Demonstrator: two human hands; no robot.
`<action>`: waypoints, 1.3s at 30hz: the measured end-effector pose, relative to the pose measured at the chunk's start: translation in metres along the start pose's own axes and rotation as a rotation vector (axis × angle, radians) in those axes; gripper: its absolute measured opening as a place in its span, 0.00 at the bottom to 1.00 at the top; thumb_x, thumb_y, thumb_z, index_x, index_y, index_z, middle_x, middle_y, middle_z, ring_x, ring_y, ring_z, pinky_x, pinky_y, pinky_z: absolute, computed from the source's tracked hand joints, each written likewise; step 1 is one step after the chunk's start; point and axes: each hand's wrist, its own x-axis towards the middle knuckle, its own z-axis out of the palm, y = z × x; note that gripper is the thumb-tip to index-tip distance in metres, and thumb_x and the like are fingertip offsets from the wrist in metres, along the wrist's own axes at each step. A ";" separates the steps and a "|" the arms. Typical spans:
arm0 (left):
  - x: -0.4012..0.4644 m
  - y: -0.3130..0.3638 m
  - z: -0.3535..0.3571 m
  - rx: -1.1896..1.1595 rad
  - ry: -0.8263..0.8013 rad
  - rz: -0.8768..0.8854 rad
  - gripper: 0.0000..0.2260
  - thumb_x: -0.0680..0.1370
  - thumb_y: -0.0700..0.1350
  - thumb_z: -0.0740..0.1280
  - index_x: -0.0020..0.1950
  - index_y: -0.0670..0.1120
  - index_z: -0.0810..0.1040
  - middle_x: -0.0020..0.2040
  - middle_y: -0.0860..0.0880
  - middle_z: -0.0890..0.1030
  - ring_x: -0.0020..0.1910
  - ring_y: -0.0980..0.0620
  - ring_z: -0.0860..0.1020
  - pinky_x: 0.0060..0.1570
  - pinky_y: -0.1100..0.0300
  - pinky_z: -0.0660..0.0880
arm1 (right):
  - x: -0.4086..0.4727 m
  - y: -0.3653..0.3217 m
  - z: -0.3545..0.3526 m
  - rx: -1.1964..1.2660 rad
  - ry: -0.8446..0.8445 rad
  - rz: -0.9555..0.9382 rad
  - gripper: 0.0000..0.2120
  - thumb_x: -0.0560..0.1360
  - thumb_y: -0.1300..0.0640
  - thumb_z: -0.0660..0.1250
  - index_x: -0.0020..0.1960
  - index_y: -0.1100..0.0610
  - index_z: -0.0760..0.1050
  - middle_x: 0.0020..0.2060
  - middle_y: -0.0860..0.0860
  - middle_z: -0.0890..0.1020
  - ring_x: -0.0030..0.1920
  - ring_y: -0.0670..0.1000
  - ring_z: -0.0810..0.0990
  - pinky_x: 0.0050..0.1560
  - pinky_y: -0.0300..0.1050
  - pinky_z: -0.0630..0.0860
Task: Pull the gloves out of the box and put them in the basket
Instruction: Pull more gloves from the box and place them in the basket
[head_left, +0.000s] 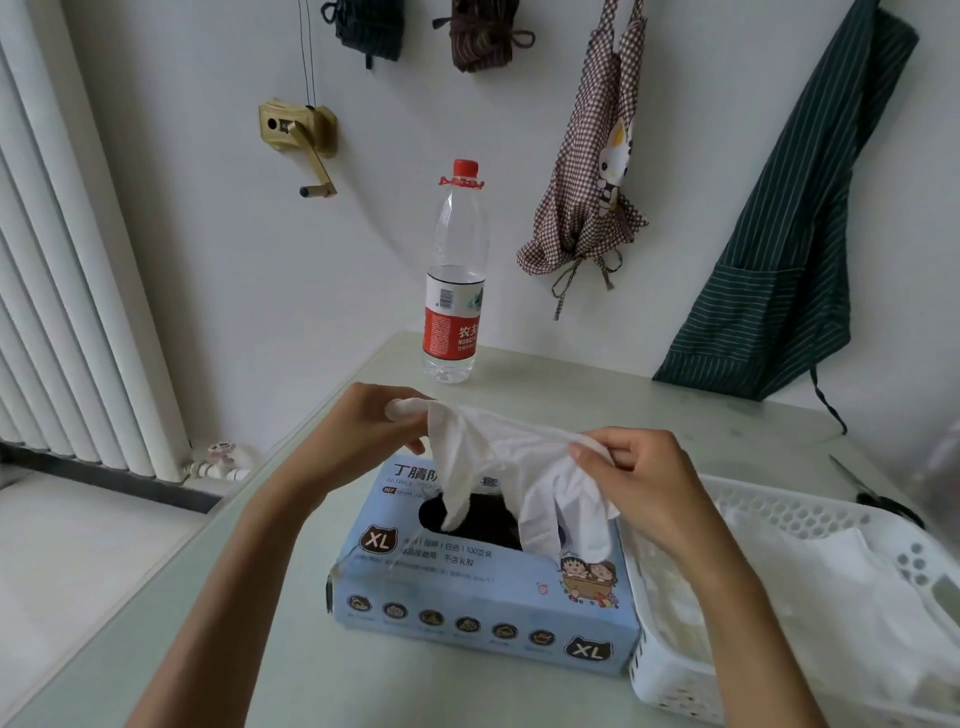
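A light blue glove box (483, 597) marked XL lies on the table, its dark oval opening facing up. Above that opening a white glove (498, 457) is stretched between my two hands, its fingers dangling down into the opening. My left hand (374, 431) pinches the glove's left end. My right hand (639, 478) pinches its right end. A white perforated basket (810, 514) stands directly right of the box and holds several white gloves (857, 603).
A plastic water bottle (457, 280) with a red cap stands behind the box near the wall. Scissors (878, 493) lie on the table beyond the basket. Aprons (587, 171) hang on the wall. The pale table's (218, 623) left edge runs alongside a white radiator (67, 312).
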 end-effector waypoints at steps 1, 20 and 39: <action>0.000 0.003 0.001 -0.009 0.006 0.003 0.07 0.77 0.44 0.67 0.43 0.46 0.83 0.32 0.55 0.82 0.30 0.62 0.77 0.32 0.72 0.71 | 0.001 0.002 0.000 -0.066 0.053 0.000 0.04 0.77 0.54 0.67 0.48 0.48 0.80 0.42 0.46 0.85 0.46 0.48 0.83 0.49 0.48 0.78; -0.004 0.025 0.012 -0.005 -0.186 0.048 0.16 0.72 0.56 0.70 0.58 0.58 0.76 0.55 0.64 0.78 0.54 0.67 0.76 0.48 0.70 0.71 | -0.005 -0.022 0.011 0.471 -0.226 0.024 0.06 0.76 0.59 0.67 0.50 0.60 0.79 0.43 0.53 0.86 0.43 0.49 0.84 0.41 0.41 0.81; -0.006 0.031 0.031 -0.042 -0.197 0.246 0.18 0.70 0.55 0.72 0.57 0.51 0.77 0.53 0.59 0.81 0.52 0.60 0.80 0.54 0.65 0.76 | -0.003 -0.021 0.014 0.444 0.169 -0.134 0.24 0.68 0.44 0.70 0.38 0.67 0.79 0.33 0.65 0.81 0.33 0.58 0.79 0.35 0.47 0.72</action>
